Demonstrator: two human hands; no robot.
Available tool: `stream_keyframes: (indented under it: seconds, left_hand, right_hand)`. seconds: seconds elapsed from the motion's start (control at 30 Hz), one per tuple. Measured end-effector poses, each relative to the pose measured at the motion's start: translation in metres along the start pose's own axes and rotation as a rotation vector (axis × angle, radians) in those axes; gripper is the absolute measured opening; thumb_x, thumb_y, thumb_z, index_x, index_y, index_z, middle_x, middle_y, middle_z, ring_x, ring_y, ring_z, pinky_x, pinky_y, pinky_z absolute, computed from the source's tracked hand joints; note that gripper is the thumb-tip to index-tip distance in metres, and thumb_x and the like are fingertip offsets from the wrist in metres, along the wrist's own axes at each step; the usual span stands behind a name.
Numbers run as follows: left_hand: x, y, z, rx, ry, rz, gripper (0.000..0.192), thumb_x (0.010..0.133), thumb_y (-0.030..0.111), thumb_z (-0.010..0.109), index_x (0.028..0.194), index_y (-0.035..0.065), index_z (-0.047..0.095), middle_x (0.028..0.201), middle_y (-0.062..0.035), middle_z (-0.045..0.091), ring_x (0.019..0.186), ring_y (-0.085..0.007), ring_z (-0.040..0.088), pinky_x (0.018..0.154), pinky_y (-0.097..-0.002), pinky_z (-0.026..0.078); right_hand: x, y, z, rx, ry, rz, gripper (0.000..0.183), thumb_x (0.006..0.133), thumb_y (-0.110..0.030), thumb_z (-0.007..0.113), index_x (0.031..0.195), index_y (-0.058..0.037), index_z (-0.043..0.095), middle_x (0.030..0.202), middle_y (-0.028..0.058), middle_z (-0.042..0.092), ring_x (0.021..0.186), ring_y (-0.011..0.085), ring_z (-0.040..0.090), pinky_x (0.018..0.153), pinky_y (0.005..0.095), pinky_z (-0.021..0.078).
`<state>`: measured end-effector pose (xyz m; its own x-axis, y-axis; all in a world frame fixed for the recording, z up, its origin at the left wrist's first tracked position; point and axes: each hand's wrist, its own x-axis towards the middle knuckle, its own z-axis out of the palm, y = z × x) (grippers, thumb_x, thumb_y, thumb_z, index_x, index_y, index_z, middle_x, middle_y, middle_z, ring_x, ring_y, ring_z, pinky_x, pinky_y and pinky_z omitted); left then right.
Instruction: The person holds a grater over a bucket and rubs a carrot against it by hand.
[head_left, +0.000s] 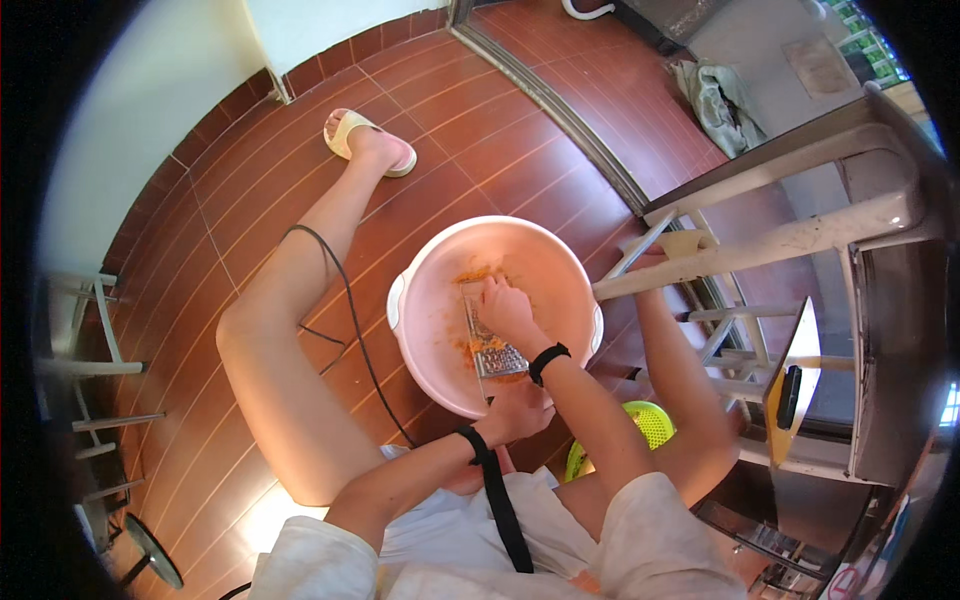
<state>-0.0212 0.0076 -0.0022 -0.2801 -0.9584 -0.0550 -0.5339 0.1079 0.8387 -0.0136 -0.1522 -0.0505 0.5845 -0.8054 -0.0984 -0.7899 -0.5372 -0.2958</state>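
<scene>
A metal grater (501, 360) lies sloping inside a pink plastic basin (424, 322), its near end by the basin's front rim. My left hand (519, 414) grips the grater's near end at that rim. Over the far part of the grater, my right hand (507, 307) is curled with its fingers bunched together. Whatever may be under those fingers is hidden. Orange shreds (474, 275), which look like grated carrot, lie on the basin floor beyond the grater. More shreds cling to the grater's face.
The basin stands on a red tiled floor (427, 195) between my legs. A yellow-green perforated basket (649, 424) sits by my right thigh. Pale chair frames (795, 232) crowd the right side. A black cable (352, 300) hangs across my left leg. A metal door track (555, 112) crosses the floor.
</scene>
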Motion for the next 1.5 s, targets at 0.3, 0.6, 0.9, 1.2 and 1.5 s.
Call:
stream_keyframes:
  seconds: [0.3,0.6,0.9,1.2,1.5]
  left_hand:
    - [0.001,-0.003,0.004,0.065,-0.110,-0.149,0.035,0.088,0.031,0.058,0.104,0.0009,0.067,0.096,-0.0251,0.070,0.085,-0.0417,0.069,0.081,-0.0499,0.056]
    - [0.004,-0.008,0.015,-0.015,0.116,0.041,0.029,0.089,0.027,0.057,0.103,0.0029,0.063,0.093,-0.0242,0.069,0.078,-0.0422,0.068,0.067,-0.0498,0.055]
    - [0.003,0.001,0.002,-0.091,0.091,-0.013,0.025,0.081,0.017,0.060,0.101,0.0039,0.066,0.097,-0.0255,0.065,0.090,-0.0401,0.066,0.075,-0.0518,0.054]
    - [0.002,-0.014,0.029,-0.081,0.268,0.138,0.023,0.085,0.017,0.060,0.100,0.0002,0.066,0.092,-0.0231,0.068,0.088,-0.0405,0.066,0.075,-0.0487,0.054]
    - [-0.004,-0.002,0.007,-0.133,0.141,0.017,0.022,0.086,0.022,0.060,0.094,0.0026,0.068,0.080,-0.0230,0.069,0.073,-0.0415,0.068,0.065,-0.0507,0.054]
  right_hand:
    - [-0.029,-0.007,-0.016,0.015,-0.037,0.011,0.024,0.092,-0.024,0.055,0.098,-0.0006,0.059,0.101,0.0208,0.065,0.079,0.0427,0.069,0.072,0.0522,0.0573]
    - [-0.009,-0.001,-0.010,-0.030,-0.058,0.002,0.025,0.092,-0.024,0.055,0.098,0.0000,0.060,0.102,0.0214,0.065,0.078,0.0431,0.069,0.071,0.0522,0.0570]
    - [0.003,0.004,0.002,-0.019,0.004,-0.033,0.024,0.093,-0.025,0.055,0.095,-0.0016,0.062,0.097,0.0204,0.066,0.075,0.0421,0.069,0.069,0.0517,0.0571]
    - [0.032,0.005,0.017,-0.039,0.023,-0.016,0.027,0.092,-0.027,0.057,0.096,-0.0010,0.063,0.096,0.0208,0.068,0.077,0.0403,0.070,0.071,0.0506,0.0573]
    - [0.011,-0.007,0.009,-0.062,0.016,0.049,0.026,0.089,-0.024,0.057,0.104,-0.0017,0.060,0.103,0.0210,0.067,0.082,0.0383,0.071,0.072,0.0473,0.0581]
